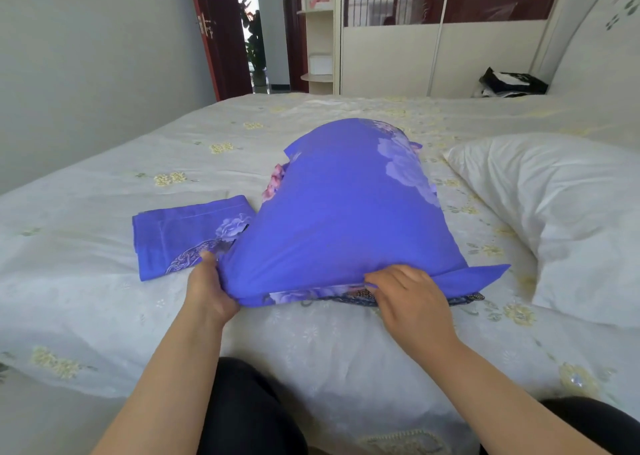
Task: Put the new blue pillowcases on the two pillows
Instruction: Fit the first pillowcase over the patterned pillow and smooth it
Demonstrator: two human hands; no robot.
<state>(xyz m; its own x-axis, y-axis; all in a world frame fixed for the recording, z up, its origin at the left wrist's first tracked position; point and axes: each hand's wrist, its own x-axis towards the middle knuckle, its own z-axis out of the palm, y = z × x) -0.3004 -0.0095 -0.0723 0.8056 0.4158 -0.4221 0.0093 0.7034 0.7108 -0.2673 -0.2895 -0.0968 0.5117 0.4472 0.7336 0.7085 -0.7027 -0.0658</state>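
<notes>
Head view looks down onto a bed point(104, 316) with a pale flowered cover, and the covered pillow point(346, 212) in the middle of it serves as the landmark. Just left of that pillow, touching its near-left corner, lies the second blue pillowcase point(180, 236), folded flat and not yet used. At the pillow's near-left corner the left hand point(207, 288) grips the cloth, thumb on top and fingers curled underneath the edge. The pillow itself is plump inside its blue flowered case, tilted up toward the far side, with a bit of pink fabric showing at its far-left edge. At the pillow's near edge, right of centre, the right hand point(412, 302) pinches the open hem with curled fingers, where a loose blue flap sticks out to the right. Right of the covered pillow, near but apart, rests the bare white pillow point(571, 219), waiting its turn. The step in hand appears to be closing the open end; doing it well likely means tucking the flap fully inside, pulling both near corners evenly so the filling reaches them, then smoothing the hem flat.
</notes>
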